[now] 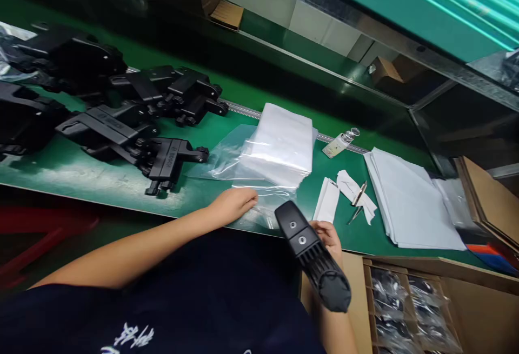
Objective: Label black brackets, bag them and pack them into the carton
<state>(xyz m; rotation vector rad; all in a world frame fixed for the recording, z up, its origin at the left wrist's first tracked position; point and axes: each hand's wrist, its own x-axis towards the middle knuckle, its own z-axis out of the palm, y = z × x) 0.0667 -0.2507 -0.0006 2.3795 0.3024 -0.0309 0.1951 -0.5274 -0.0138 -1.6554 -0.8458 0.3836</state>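
Observation:
My right hand (329, 239) is closed around a long black plastic part (310, 254), which has two screws near one end, ribs along the middle and a rounded lower end. The part hangs tilted over the front edge of the bench. At that edge my left hand (232, 205) has its fingers curled together on a clear plastic bag (265, 211); the fingertips are partly hidden. Just beyond it stands a stack of white bags or sheets (284, 138), with more clear plastic film (231, 159) lying at its left.
Several black BOSCH-marked assemblies (170, 159) crowd the left of the green bench (214, 202). Rightward are a small bottle (338, 143), tweezers (357, 211), white paper (327, 200) and white sheets (409, 202). A divided carton (367, 289) of bagged parts stands lower right; a shelf (389, 29) overhangs.

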